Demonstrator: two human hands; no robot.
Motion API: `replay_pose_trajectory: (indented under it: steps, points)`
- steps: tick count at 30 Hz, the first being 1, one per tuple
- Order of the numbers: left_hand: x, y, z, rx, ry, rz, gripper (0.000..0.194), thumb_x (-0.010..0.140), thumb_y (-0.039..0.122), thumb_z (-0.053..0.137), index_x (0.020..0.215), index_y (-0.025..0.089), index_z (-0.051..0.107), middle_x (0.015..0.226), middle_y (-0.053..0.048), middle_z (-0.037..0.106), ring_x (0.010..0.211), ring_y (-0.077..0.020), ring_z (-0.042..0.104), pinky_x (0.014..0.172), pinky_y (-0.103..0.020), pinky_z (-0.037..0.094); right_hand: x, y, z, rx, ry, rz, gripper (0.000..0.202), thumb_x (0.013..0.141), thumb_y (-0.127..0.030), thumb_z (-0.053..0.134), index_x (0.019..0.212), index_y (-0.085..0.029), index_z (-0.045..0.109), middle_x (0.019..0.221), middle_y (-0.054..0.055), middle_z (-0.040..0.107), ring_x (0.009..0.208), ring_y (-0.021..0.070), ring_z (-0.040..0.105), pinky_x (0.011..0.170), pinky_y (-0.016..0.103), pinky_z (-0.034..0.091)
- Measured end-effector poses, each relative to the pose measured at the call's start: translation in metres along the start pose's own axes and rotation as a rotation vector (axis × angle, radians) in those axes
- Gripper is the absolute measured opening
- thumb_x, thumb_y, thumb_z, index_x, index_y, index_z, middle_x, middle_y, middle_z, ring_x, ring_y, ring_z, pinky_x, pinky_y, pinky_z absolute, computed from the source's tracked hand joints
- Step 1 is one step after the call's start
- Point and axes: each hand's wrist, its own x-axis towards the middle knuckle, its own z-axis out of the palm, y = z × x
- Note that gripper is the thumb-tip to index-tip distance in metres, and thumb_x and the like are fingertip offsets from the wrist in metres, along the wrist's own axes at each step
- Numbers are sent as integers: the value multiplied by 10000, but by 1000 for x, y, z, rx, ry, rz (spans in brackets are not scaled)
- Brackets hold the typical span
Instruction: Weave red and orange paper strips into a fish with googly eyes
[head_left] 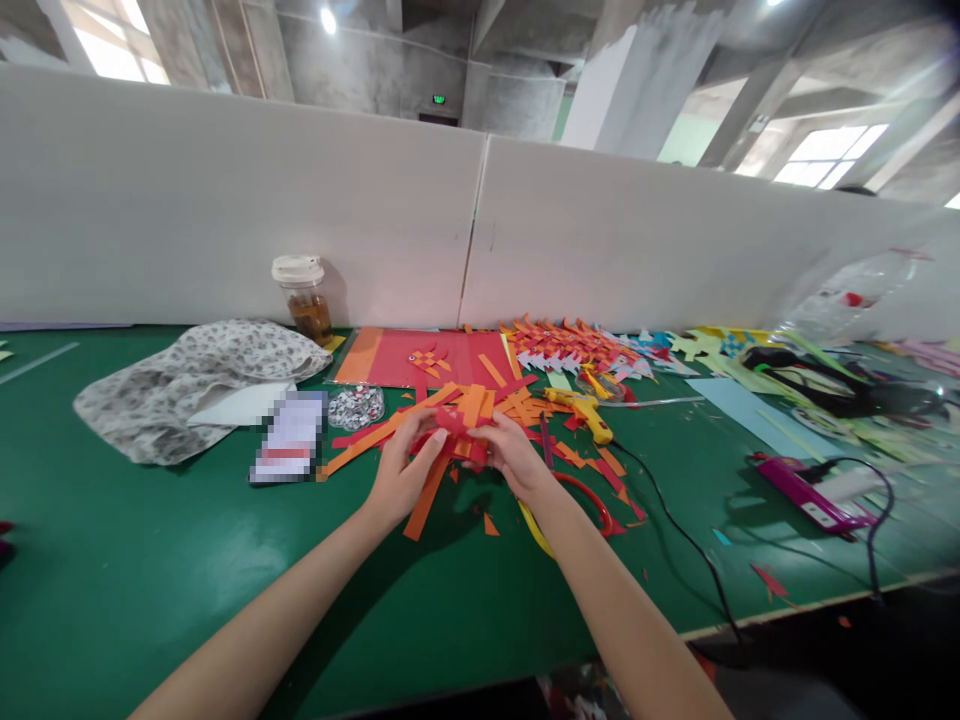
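Between my two hands is a piece of interlaced red and orange paper strips (476,405), held over the table. My left hand (405,470) grips its left side, thumb on top. The fingers of my right hand (517,460) close on its right side. Loose orange paper strips (426,500) and red ones lie beneath and around my hands. Beyond them, a small woven red and orange paper fish (429,358) rests on red paper sheets (375,345). A curved red handle (589,492) and a yellow one (534,525) show beside my right wrist, partly hidden.
A yellow glue gun (581,408) trails a black cord across the green table (187,580). Several finished paper fish (570,340) are heaped behind it. Left are googly eyes (356,407), a phone (289,440), patterned cloth (165,390) and a cup (304,300). A purple power strip (810,495) sits right.
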Motion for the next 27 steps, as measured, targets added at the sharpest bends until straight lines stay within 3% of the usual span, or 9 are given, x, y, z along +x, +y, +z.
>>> replay_pose_trajectory:
  steps: [5,14,22,27]
  points:
    - [-4,6,-1,48,-129,68,295,868,310,490,1146,236,555,1216,-73,586,1162,-224,514,1004,-362,372,3,5,-1,-24,0,-21,306,593,-257,694,877,-213,588,827,5,696,667,195,653,520,304,533]
    - [-10,3,-3,449,-420,299,465,870,297,479,1324,247,393,1318,-63,511,1193,-219,486,1066,-427,320,-1,2,1,0,-59,-61,404,604,-248,698,992,-217,591,924,21,705,767,214,666,609,313,543]
    - [-10,2,-3,496,-434,314,470,878,309,466,1332,238,371,1310,-66,519,1184,-213,496,1063,-418,329,-3,0,3,5,-56,-59,409,607,-255,697,999,-216,586,979,31,695,797,220,663,551,286,533]
    - [-9,3,-2,505,-421,325,458,873,301,476,1319,246,386,1304,-59,523,1187,-210,490,1089,-424,276,-1,3,0,-13,-39,-67,360,605,-232,694,947,-203,587,902,24,701,737,199,663,551,276,532]
